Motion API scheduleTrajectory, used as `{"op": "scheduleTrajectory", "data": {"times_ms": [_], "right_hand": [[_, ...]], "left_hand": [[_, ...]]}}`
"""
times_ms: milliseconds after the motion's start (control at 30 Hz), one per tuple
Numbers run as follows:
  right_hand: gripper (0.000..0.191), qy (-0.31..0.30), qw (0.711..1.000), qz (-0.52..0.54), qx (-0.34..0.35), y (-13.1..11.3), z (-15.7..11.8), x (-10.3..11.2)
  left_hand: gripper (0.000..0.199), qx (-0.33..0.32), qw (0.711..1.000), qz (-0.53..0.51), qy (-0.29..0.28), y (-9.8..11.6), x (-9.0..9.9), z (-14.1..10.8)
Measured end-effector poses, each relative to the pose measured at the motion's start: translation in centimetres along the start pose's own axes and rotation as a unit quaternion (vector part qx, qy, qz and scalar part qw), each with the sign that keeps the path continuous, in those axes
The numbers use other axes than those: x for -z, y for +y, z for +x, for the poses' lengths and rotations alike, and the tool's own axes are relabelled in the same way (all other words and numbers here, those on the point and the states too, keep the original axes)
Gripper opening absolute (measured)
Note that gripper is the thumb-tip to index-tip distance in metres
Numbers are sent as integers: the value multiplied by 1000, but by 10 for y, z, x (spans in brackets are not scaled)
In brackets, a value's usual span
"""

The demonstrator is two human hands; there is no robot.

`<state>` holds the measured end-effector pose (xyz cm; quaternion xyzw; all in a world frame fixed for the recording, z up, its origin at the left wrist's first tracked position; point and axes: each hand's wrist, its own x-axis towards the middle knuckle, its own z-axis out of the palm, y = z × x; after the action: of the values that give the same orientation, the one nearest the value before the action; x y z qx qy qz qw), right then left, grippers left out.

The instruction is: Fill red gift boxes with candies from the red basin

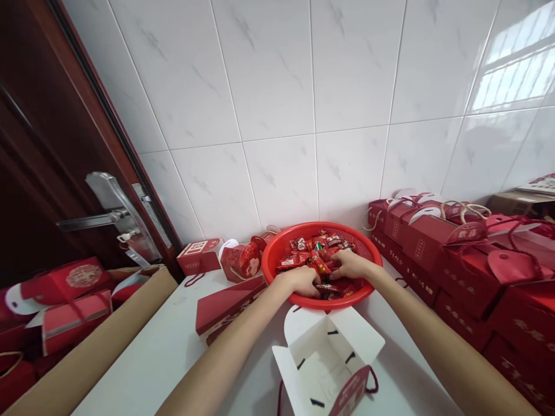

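Note:
Both of my hands reach into a round red plastic basket that holds many small wrapped candies, mostly red. My left hand is in the near left part, its fingers curled down around candies, the tips hidden. On the right side, my right hand has its thumb and fingers bent around red-wrapped candies. In front of the basket stands a gift box with its flaps spread, white inside, with black slits and a dark red cord. No candy shows inside it.
Stacked red gift boxes fill the right side. At left lie a long red box, a small red box and a hexagonal red box. A cardboard carton holds more boxes beside a dark door. Behind is a tiled wall.

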<state>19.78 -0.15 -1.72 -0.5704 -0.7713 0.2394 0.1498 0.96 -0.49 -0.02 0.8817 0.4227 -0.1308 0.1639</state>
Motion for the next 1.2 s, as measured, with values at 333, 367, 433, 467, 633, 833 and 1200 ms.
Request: {"op": "scheduleTrajectory", "data": {"times_ms": [333, 367, 433, 467, 633, 833, 1200], "right_hand": [[23, 149, 987, 56, -4, -3, -4, 7], [25, 157, 985, 68, -4, -3, -5, 7], [28, 165, 982, 89, -1, -3, -7, 8], [29, 163, 981, 100, 4, -3, -8, 8], [32, 138, 978, 149, 49, -1, -11, 6], [39, 166, 972, 152, 72, 1, -10, 3], [25, 221, 912, 334, 90, 1, -11, 2]], "left_hand": [[18, -35, 991, -94, 84, -3, 1, 0], [23, -38, 985, -123, 115, -2, 2, -1], [29, -41, 968, -172, 179, -2, 3, -3], [31, -40, 959, -191, 204, -1, 3, -4], [29, -40, 938, -234, 252, 0, 2, -6], [35, -17, 916, -270, 298, 0, 1, -5], [39, 18, 871, -361, 334, -4, -2, 0]]}}
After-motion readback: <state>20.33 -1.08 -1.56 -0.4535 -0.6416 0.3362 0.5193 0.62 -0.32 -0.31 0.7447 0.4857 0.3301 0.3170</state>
